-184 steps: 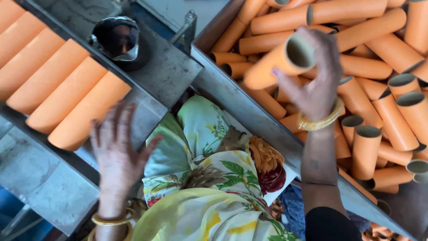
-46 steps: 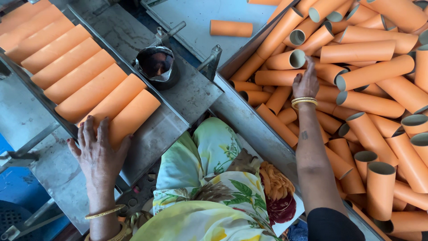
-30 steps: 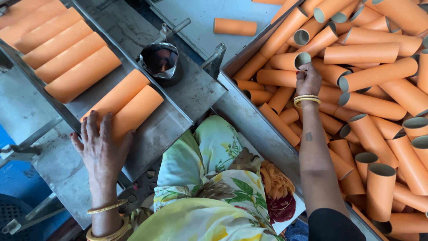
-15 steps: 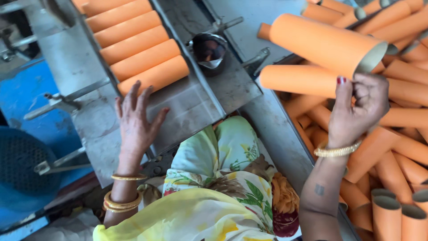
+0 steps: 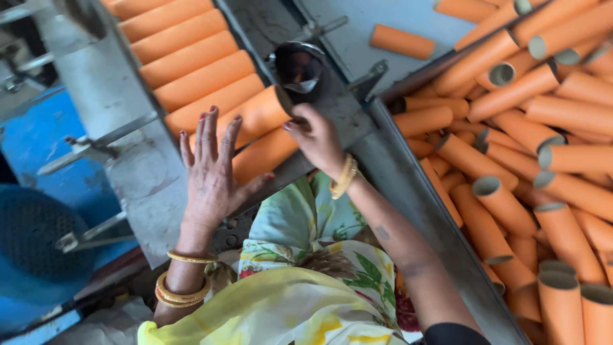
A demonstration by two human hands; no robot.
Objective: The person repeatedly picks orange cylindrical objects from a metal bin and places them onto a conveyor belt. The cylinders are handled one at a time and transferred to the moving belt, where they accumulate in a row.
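Now right hand sets tube onto conveyor.

A row of cardboard tubes lies side by side in the metal feed tray at left. A bin of loose tubes stands right; a small cup sits between them, far.

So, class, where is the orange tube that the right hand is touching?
In the head view, the orange tube lies left of centre on the grey feed tray, between the left hand and right hand.
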